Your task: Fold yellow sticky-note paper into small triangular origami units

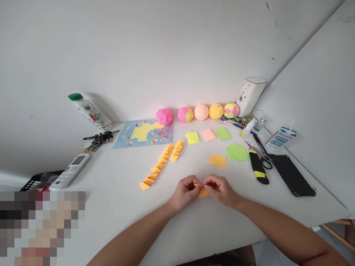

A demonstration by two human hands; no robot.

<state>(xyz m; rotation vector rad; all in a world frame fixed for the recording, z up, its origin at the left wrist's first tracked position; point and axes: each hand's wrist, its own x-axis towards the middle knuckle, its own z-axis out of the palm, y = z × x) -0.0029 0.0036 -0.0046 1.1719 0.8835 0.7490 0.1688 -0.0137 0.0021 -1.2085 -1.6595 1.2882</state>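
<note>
Already, two rows of folded orange papers (162, 160) line the counter (116, 207); nearer, left hand (185, 192) and right hand (222, 190) both pinch a seemingly part-folded orange sticky note (202, 193); flat orange paper (217, 161) remains beyond.

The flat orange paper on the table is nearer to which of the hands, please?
Right: the right hand sits just this side of the flat orange paper; the left hand is farther off, to its near left.

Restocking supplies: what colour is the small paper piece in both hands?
The paper piece is orange, clearest in the head view.
</note>
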